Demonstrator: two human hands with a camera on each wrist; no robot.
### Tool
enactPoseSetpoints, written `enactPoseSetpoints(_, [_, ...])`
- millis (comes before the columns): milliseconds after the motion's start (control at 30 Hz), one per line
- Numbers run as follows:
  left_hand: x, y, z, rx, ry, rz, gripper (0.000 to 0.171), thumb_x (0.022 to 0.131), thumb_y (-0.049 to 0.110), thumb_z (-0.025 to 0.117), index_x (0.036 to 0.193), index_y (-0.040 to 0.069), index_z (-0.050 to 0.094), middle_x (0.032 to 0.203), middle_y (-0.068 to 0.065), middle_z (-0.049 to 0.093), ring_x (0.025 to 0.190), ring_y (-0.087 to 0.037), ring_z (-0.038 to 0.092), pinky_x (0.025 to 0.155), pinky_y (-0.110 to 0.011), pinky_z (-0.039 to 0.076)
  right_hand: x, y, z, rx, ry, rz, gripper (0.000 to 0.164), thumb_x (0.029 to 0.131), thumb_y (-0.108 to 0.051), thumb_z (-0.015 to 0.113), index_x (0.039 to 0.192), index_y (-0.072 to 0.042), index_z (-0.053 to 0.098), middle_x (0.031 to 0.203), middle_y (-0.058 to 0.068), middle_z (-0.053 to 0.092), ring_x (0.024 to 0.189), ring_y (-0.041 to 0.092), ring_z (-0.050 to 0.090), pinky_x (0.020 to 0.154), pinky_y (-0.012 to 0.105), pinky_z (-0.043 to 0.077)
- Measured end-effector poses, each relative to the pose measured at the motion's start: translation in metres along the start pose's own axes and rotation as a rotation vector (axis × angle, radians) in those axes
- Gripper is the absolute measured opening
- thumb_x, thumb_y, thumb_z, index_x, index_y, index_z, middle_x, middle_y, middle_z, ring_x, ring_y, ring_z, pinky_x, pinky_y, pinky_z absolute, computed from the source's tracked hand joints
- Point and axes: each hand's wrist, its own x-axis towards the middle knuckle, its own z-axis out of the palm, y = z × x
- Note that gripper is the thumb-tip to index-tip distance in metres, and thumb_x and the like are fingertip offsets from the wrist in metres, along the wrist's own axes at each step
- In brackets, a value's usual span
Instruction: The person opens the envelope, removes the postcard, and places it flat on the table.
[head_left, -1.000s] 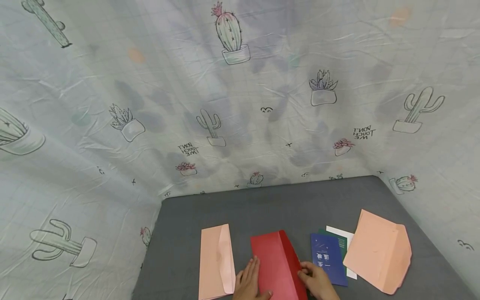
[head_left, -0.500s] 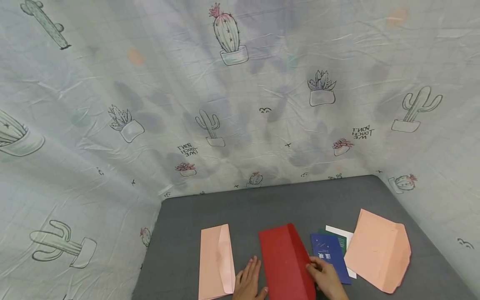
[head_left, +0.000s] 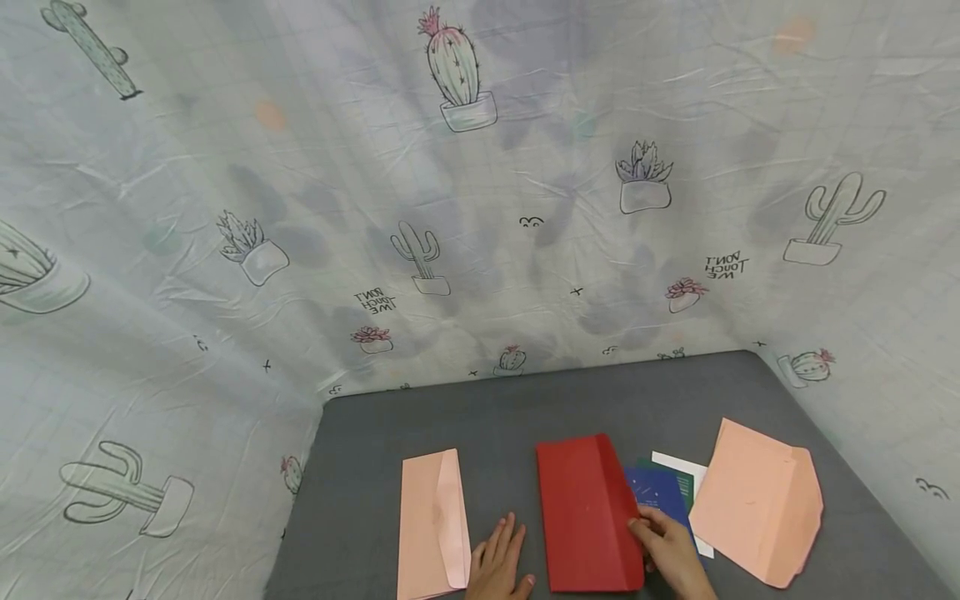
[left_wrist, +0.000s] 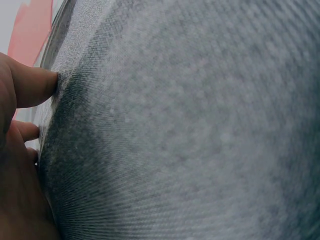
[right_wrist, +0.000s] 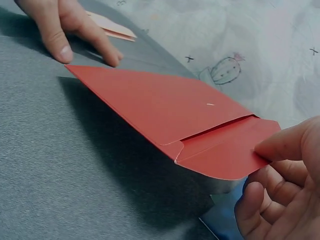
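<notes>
The red envelope point(head_left: 581, 517) is a long, plain rectangle with a small pale mark on its face. Its flap runs along one long side and is folded back, baring the dark slit of its mouth. The right hand point(head_left: 670, 546) pinches the flap's outer edge between thumb and fingers. That side is tilted up off the worktop point(head_left: 487, 425), casting a shadow beneath; whether the opposite edge touches down is hard to tell.

Person, bare hands. Left hand point(head_left: 498, 562): slender fingers point(head_left: 507, 535), rounded tips, one short rounded nail point(right_wrist: 66, 54) readable in right wrist view. Right hand point(head_left: 667, 546): rounded fingertips point(right_wrist: 251, 197), wrist point(head_left: 692, 577) bare to head view's bottom edge.
</notes>
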Motion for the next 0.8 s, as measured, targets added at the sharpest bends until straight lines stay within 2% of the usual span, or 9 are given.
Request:
enactPoseSetpoints(133, [0.001, 0.001, 0.000, -0.016, -0.015, -0.031, 0.065, 0.096, 0.043, 0.059, 0.151, 0.012, 0.043, 0.163, -0.012, 0.037, 0.146, -0.027, 0.034, 0.103, -0.042, 0.032, 0.003, 0.000, -0.006, 0.033, 0.007, 0.012, 0.043, 0.096, -0.014, 0.063, 0.132, 0.009, 0.057, 0.087, 0.003, 0.071, 0.058, 0.015, 0.056, 0.051, 0.029, 0.047])
enactPoseSetpoints(433, [0.000, 0.001, 0.002, 0.027, 0.016, -0.011, 0.066, 0.095, 0.043, 0.060, 0.151, 0.013, 0.043, 0.163, -0.011, 0.038, 0.145, -0.026, 0.034, 0.102, -0.041, 0.033, 0.005, -0.005, -0.019, 0.103, 0.010, 0.058, 0.049, 0.099, -0.019, 0.062, 0.138, 0.008, 0.052, 0.080, -0.001, 0.067, 0.061, 0.013, 0.054, 0.054, 0.029, 0.049])
enactPoseSetpoints(800, [0.000, 0.004, 0.000, -0.014, 0.010, -0.028, 0.065, 0.095, 0.043, 0.060, 0.150, 0.012, 0.043, 0.163, -0.012, 0.038, 0.146, -0.026, 0.033, 0.102, -0.043, 0.032, 0.007, -0.008, -0.033, 0.179, 0.024, 0.116, 0.057, 0.101, -0.024, 0.060, 0.145, 0.008, 0.044, 0.076, -0.005, 0.065, 0.064, 0.012, 0.057, 0.058, 0.027, 0.050])
